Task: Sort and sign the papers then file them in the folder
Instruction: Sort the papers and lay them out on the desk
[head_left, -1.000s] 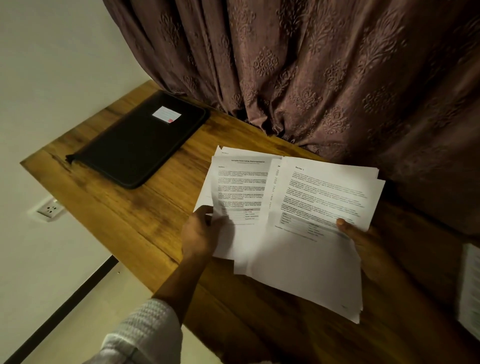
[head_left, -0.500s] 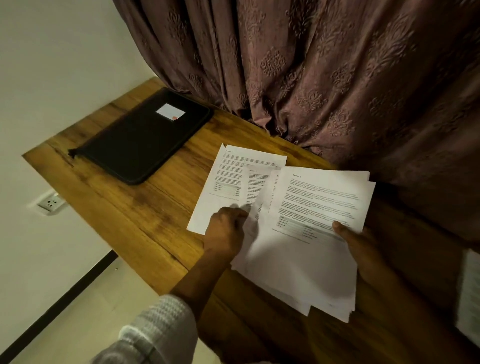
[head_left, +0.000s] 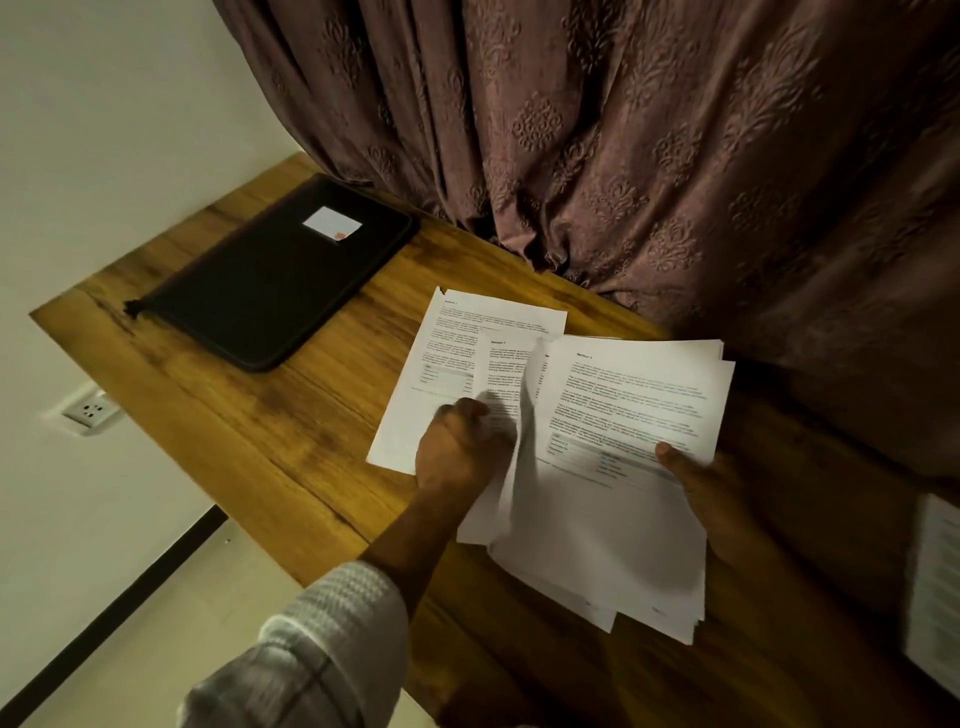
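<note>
My right hand (head_left: 693, 480) holds a stack of printed papers (head_left: 623, 467) from below, thumb on the top sheet, above the wooden desk (head_left: 234, 431). My left hand (head_left: 457, 452) pinches the edge of one sheet (head_left: 501, 384) at the stack's left side, and that sheet curls up. One printed page (head_left: 441, 364) lies flat on the desk left of the stack, partly under my left hand. A closed black zip folder (head_left: 270, 291) with a white label lies at the desk's far left.
A brown patterned curtain (head_left: 623, 156) hangs along the desk's far edge and touches it. More printed paper (head_left: 935, 587) shows at the right border. A wall socket (head_left: 88, 410) sits below the desk's left edge.
My left hand laid one page flat on the desk to the left, came back to the stack and now pinches another sheet. The stack in my right hand stayed in place.
</note>
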